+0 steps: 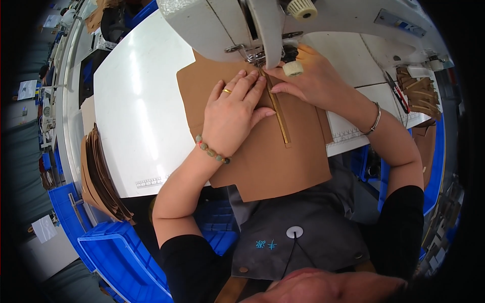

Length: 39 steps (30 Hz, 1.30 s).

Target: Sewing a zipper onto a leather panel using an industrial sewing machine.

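Note:
A large brown leather panel (pixel 288 174) lies on the white sewing table, its near edge hanging toward my lap. A narrow slot in it holds a gold-toothed zipper (pixel 279 119), running from near the needle toward me. My left hand (pixel 236 103) rests flat on the panel left of the zipper, fingers stretched toward the presser foot (pixel 256 56). To the zipper's right, my right hand (pixel 308 78) lies with thumb and fingers spread on the leather, partly behind the machine's knob. The sewing machine (pixel 212 25) stands over the panel's far end; the needle itself is hard to make out.
A stack of brown leather pieces (pixel 98 177) hangs over the table's left edge. Red-and-black snips (pixel 397 92) and tan strips (pixel 419 93) lie at the right. Blue bins (pixel 121 257) stand below the white table (pixel 136 111) on both sides.

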Tool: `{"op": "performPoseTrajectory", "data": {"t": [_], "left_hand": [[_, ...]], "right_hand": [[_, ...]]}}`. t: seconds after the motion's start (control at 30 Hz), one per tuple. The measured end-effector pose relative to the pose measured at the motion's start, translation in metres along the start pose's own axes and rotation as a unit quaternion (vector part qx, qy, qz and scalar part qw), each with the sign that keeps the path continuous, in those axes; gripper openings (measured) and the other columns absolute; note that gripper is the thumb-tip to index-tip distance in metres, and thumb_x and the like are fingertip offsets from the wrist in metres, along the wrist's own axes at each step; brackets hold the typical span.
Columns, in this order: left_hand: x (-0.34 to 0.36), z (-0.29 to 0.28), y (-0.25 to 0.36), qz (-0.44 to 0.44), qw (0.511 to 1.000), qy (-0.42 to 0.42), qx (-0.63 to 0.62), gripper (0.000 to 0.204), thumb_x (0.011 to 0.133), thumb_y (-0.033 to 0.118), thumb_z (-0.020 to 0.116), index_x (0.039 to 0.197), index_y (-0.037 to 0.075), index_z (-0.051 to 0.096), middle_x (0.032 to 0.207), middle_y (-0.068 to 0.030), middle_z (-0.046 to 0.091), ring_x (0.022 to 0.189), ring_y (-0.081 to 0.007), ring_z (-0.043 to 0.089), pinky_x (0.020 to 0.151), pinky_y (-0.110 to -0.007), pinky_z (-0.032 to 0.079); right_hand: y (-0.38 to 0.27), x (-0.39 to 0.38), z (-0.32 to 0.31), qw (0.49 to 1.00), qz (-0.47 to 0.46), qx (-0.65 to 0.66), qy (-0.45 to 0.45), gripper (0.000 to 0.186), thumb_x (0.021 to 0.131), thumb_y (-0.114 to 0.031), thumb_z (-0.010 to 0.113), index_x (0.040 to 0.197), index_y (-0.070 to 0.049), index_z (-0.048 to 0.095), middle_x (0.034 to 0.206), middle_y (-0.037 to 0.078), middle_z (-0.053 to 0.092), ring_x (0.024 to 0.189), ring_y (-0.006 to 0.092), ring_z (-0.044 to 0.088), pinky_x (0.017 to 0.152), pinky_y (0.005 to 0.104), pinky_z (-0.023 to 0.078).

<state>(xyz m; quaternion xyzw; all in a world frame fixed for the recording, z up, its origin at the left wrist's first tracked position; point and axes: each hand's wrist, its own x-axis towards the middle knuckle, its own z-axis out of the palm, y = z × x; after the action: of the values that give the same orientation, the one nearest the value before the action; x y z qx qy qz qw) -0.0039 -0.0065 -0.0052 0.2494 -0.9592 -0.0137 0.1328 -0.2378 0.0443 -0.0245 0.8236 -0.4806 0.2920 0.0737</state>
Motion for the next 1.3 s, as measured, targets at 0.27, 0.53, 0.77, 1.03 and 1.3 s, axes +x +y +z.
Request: {"op": "performPoseTrajectory", "data": {"t": [0.27, 0.53, 0.77, 1.03, 1.3], "left_hand": [[0.003, -0.002, -0.005, 0.004, 1.000, 0.005, -0.010, 0.065, 0.083, 0.047, 0.074, 0.138, 0.013, 0.065, 0.137, -0.0045, 0.064, 0.129, -0.0225, 0.060, 0.111, -0.045, 0.045], [0.001, 0.001, -0.011, 0.012, 1.000, 0.002, -0.019, 0.064, 0.086, 0.048, 0.072, 0.139, 0.013, 0.064, 0.139, -0.0049, 0.064, 0.133, -0.0242, 0.057, 0.112, -0.046, 0.044], [-0.056, -0.029, 0.059, 0.006, 0.992, -0.105, -0.068, 0.120, 0.064, 0.071, 0.078, 0.152, -0.002, 0.043, 0.158, -0.0206, 0.045, 0.147, -0.0373, 0.042, 0.118, -0.058, 0.031], [-0.081, -0.023, 0.084, -0.048, 0.987, 0.016, -0.153, 0.053, 0.074, -0.003, 0.060, 0.126, 0.003, 0.067, 0.136, -0.0113, 0.068, 0.130, -0.0336, 0.060, 0.109, -0.048, 0.047], [-0.069, -0.026, 0.048, -0.247, 0.865, -0.007, -0.436, 0.039, 0.108, 0.027, 0.055, 0.090, -0.006, 0.063, 0.071, -0.0184, 0.057, 0.063, -0.0308, 0.056, 0.062, -0.039, 0.044]], "right_hand": [[-0.004, 0.003, -0.006, 0.993, -0.010, -0.100, 0.068, 0.031, 0.090, -0.037, 0.074, 0.077, -0.009, 0.068, 0.078, 0.002, 0.061, 0.078, 0.0206, 0.061, 0.080, 0.0357, 0.048], [-0.007, -0.001, 0.001, 0.990, 0.017, -0.135, -0.039, 0.035, 0.093, -0.036, 0.071, 0.121, -0.015, 0.070, 0.075, 0.000, 0.061, 0.072, 0.0200, 0.060, 0.071, 0.0333, 0.044], [-0.035, -0.031, -0.038, 0.998, 0.047, 0.033, -0.027, 0.022, 0.089, -0.027, 0.075, 0.096, -0.007, 0.069, 0.086, 0.008, 0.064, 0.081, 0.0253, 0.065, 0.076, 0.0394, 0.052], [-0.074, -0.091, -0.062, 0.950, 0.181, 0.249, 0.053, 0.008, 0.087, -0.004, 0.074, 0.090, -0.002, 0.067, 0.098, 0.011, 0.070, 0.081, 0.0298, 0.068, 0.070, 0.0359, 0.055], [-0.101, -0.068, -0.036, 0.988, 0.042, 0.141, 0.047, 0.023, 0.079, -0.010, 0.080, 0.097, -0.004, 0.068, 0.102, 0.008, 0.067, 0.093, 0.0264, 0.066, 0.078, 0.0368, 0.055]]}}
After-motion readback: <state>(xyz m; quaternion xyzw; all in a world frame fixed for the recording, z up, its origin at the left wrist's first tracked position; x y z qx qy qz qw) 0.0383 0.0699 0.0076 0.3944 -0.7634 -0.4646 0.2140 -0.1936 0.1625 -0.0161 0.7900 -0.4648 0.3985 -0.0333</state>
